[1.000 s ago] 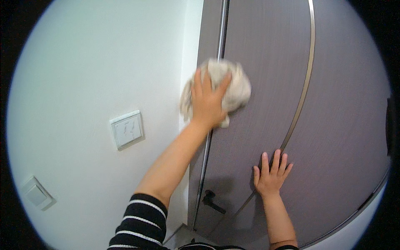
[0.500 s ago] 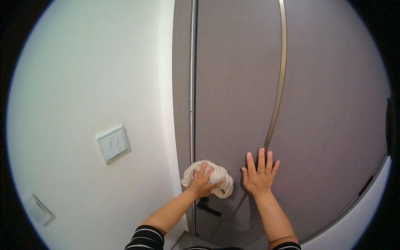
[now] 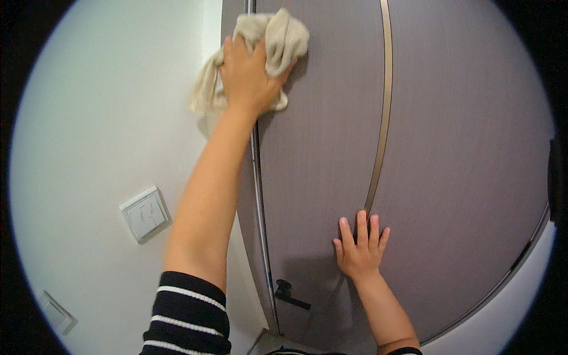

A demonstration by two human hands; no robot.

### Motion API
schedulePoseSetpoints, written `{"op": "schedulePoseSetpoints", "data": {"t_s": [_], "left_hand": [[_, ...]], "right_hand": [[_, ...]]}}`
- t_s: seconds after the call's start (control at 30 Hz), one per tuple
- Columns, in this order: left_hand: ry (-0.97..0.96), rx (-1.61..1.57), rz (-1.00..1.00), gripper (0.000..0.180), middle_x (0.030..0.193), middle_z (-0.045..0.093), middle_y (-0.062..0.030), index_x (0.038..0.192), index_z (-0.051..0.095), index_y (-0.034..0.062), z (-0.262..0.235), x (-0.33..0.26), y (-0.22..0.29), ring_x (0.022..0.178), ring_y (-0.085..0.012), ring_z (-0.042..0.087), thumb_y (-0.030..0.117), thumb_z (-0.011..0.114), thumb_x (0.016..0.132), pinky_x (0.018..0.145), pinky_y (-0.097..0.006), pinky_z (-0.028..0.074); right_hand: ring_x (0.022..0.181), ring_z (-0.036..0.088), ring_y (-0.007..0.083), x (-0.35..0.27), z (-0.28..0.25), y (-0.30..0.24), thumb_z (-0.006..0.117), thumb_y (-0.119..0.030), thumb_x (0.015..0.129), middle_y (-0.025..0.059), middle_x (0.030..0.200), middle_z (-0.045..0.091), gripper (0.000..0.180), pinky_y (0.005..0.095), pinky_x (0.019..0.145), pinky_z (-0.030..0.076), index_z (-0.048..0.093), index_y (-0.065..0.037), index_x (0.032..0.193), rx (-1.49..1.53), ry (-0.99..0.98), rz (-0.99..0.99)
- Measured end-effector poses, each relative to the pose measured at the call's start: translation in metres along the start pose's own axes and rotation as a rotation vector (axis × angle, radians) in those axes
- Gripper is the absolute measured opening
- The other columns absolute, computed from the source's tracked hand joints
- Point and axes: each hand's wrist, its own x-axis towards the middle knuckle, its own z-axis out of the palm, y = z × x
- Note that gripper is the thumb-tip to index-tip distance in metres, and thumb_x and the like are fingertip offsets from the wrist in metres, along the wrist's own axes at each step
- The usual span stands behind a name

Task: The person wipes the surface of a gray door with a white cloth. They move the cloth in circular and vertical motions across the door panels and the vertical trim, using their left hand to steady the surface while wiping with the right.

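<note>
White wall plate: well below the left hand, to its left.
Cream cloth: bunched under and around the left hand, at the edge of the grey-brown door; looks light, soft and limp, hardly fragile, best gripped by its gathered middle, as the loose flap leftward would likely trail.
Left hand: fingers spread, holding the cloth.
Black lever handle: left of and below the right hand.
Right hand: splayed wide, holding nothing, seemingly flat against the door.
Gold strip: above the right hand, meeting its fingertips.
</note>
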Motion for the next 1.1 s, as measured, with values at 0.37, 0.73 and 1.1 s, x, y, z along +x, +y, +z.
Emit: {"op": "schedulePoseSetpoints", "data": {"t_s": [0.37, 0.73, 1.1], "left_hand": [[-0.636, -0.155, -0.144, 0.046, 0.146, 0.016, -0.0385, 0.109, 0.072, 0.0264, -0.072, -0.520, 0.029, 0.135, -0.0583, 0.017, 0.029, 0.079, 0.064, 0.104, -0.063, 0.023], [-0.216, -0.278, -0.271, 0.087, 0.148, 0.019, -0.0330, 0.142, 0.042, 0.0100, -0.033, -0.124, 0.043, 0.140, -0.0510, 0.008, 0.064, 0.064, 0.078, 0.104, -0.067, 0.017], [-0.764, -0.542, 0.644, 0.062, 0.156, 0.023, -0.0049, 0.147, 0.034, 0.0212, -0.049, -0.498, 0.108, 0.139, -0.0238, 0.033, 0.038, 0.054, 0.090, 0.101, -0.040, 0.043]], "right_hand": [[0.141, 0.025, 0.0364, 0.002, 0.002, -0.003, 0.063, -0.042, 0.083, 0.0145, 0.149, 0.037, 0.054, 0.0575, 0.114, 0.003, 0.053, -0.024, 0.133, 0.008, -0.032, 0.005], [0.137, 0.033, 0.0381, 0.001, -0.003, 0.004, 0.045, -0.043, 0.097, 0.0175, 0.144, 0.042, 0.047, 0.0573, 0.114, 0.008, 0.051, -0.016, 0.134, -0.012, -0.018, -0.013], [0.132, 0.038, 0.0447, -0.015, 0.006, 0.013, 0.048, -0.039, 0.096, 0.0279, 0.142, 0.040, 0.058, 0.0571, 0.109, 0.026, 0.034, -0.007, 0.142, 0.753, 0.389, -0.031]]}}
